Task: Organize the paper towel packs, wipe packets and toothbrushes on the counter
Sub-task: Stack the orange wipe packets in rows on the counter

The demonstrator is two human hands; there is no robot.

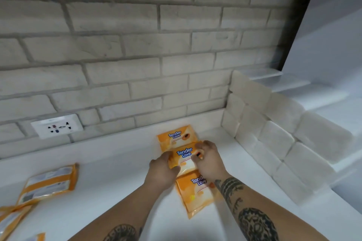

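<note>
Head view, and at the worktop's (117,172) front left corner lie the loose wipe packets (49,184), plain side up and at odd angles, waiting their turn, I'd say. Behind them a wall socket (56,126) sits in the brick just above the back edge.

Now the middle: three orange packets run in a line from the back edge toward the front, labels up. Both hands are on the middle packet (185,155). The left hand (163,170) has its fingers curled round the left side, and the right hand (208,159) pinches the right side. That looks like squaring it up between the far packet (176,136) and the near packet (197,191), which it touches.

Along the right edge the paper towel packs (274,143) are stacked in a stepped wall, close enough to hem the line in. No toothbrushes in sight.
</note>
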